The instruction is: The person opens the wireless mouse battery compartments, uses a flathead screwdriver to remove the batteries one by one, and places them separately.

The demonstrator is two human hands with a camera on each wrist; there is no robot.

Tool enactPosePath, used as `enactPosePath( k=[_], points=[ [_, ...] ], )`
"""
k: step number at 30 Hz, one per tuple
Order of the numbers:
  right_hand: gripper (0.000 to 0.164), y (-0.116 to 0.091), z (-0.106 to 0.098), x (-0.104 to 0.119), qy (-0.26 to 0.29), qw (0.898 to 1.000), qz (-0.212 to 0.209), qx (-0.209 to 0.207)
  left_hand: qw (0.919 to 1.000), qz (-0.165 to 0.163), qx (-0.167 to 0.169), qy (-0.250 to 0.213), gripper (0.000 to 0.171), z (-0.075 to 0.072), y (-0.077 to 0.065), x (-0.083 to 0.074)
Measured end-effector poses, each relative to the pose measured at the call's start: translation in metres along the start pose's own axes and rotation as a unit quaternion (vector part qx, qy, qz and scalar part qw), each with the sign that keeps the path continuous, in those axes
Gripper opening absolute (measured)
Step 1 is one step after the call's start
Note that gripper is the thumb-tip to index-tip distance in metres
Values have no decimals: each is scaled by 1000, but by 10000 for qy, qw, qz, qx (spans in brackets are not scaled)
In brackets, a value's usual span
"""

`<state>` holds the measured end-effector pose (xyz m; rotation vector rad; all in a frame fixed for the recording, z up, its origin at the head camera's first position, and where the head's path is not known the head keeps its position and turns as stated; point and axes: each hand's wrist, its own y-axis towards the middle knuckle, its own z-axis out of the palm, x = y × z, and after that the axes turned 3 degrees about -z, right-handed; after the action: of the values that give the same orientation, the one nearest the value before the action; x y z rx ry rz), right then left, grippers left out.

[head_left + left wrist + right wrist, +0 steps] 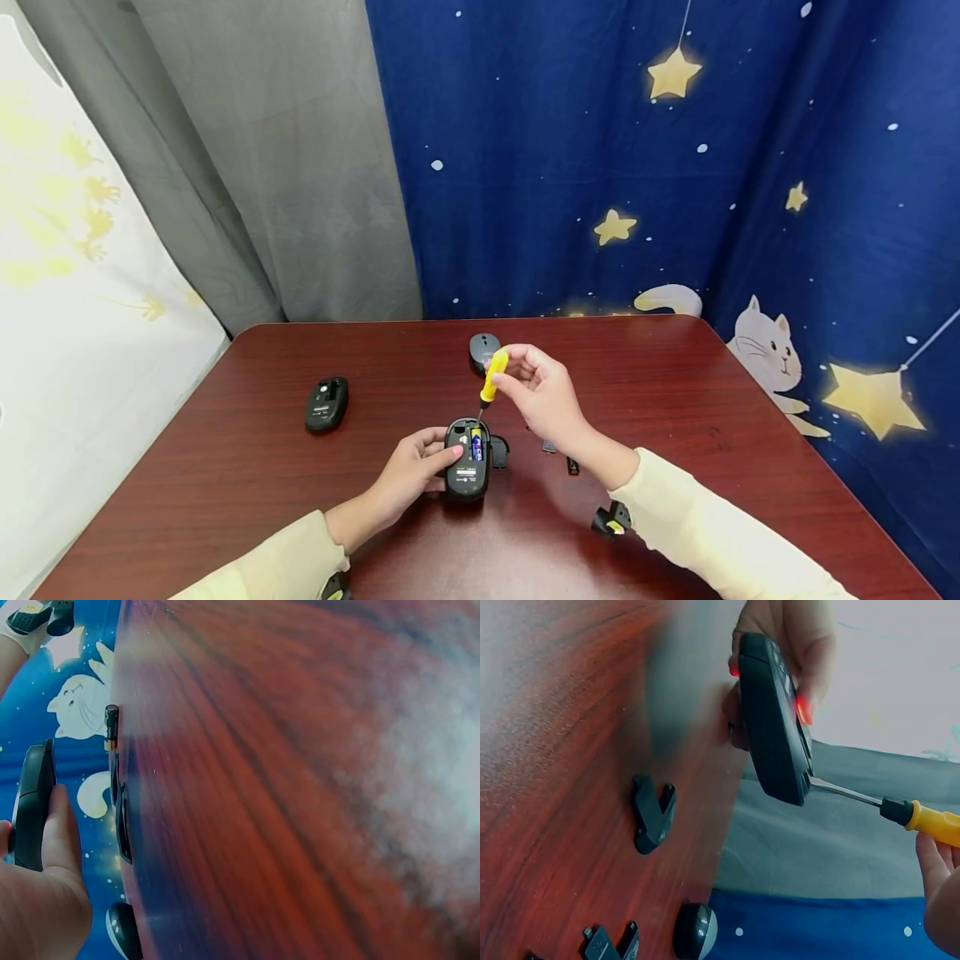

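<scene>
My left hand [408, 468] grips a black computer mouse [467, 482] held with its underside up, thumb on the label side. A battery [477, 444] with a blue wrapper lies in its open compartment. My right hand [549, 396] pinches the yellow handle of a screwdriver [492, 379], which slants down to the mouse. In the right wrist view, the screwdriver's metal shaft [845, 790] meets the end of the mouse [761, 724], which is raised off the table. The left wrist view shows the mouse [34, 802] edge-on; the screwdriver is out of sight there.
A black battery cover [499, 451] lies just right of the held mouse. Another mouse [327, 404] rests underside up at the left, and a grey-topped mouse [483, 343] stands farther back. Small dark parts [573, 465] lie under my right forearm. Curtains hang behind the table [247, 483].
</scene>
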<state>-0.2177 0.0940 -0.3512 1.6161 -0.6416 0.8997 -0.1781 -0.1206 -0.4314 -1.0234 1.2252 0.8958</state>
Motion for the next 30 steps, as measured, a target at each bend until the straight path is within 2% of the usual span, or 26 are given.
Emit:
enactPosePath(
  k=[4, 11, 15, 18, 21, 30],
  points=[
    [24, -6, 3, 2, -142, 9997, -104, 168, 10000, -9, -9, -6, 47, 0, 1, 1],
    [21, -16, 11, 24, -380, 9929, -961, 593, 10000, -66, 15, -26, 46, 1, 2, 1],
    [19, -16, 13, 31, -446, 9910, -1109, 595, 10000, -49, 20, 10, 45, 2, 2, 0],
    [17, -13, 12, 32, -522, 9929, -933, 527, 10000, -23, 85, 14, 45, 3, 2, 0],
    [16, -9, 9, 32, -588, 9956, -566, 463, 9999, -4, 156, -6, 45, 3, 1, 1],
    [21, 11, -3, -7, -408, 9981, 428, 194, 9996, 12, 277, -18, 45, 4, -1, 3]
  ],
)
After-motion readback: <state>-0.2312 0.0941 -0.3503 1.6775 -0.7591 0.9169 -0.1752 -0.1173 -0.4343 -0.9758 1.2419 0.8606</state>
